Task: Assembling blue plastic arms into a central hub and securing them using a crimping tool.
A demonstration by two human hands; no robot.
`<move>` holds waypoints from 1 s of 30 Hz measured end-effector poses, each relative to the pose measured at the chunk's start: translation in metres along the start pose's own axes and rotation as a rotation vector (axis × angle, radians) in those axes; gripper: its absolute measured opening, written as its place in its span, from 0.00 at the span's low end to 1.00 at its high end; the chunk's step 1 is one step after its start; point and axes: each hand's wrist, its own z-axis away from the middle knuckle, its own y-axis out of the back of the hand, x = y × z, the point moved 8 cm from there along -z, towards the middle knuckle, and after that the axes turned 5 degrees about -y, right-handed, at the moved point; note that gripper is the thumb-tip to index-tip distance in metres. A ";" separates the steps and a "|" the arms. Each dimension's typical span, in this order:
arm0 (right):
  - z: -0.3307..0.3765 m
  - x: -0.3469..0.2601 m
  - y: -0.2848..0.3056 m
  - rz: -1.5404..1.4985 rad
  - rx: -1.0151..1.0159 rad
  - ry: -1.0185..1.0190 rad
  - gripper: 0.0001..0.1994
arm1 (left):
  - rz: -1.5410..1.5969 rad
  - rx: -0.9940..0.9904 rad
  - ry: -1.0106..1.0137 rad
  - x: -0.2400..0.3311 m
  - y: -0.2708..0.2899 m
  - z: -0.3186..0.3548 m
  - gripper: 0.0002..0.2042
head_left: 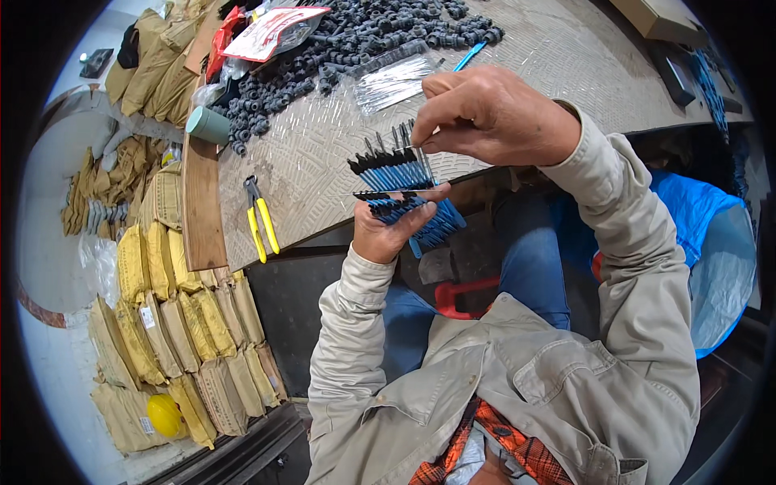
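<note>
My left hand [384, 238] is wrapped round a bundle of blue plastic sticks with black upper ends [394, 179], held over the front edge of the table. A thin, straight strip [347, 193] lies crosswise at the bundle, by the left fingers. From the right, my right hand [505, 117] reaches over the bundle, thumb and forefinger pinched together at its black ends. A thin strip seems to be between those fingertips, but it is too fine to name. Beyond the bundle lies a clear bag of thin, silvery strips [394, 82]. A blue stick [470, 55] rests near it.
Cutting pliers with yellow handles [261, 220] lie left on the table [315, 162]. Black fittings [315, 61] are heaped at the back, with a green cup [208, 124] beside them. Stacked sacks [174, 323] stand left; a blue bag [711, 242] is right.
</note>
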 end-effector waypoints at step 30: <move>-0.005 0.011 -0.029 -0.388 -0.172 -0.118 0.07 | 0.023 -0.038 -0.035 0.002 0.003 0.000 0.11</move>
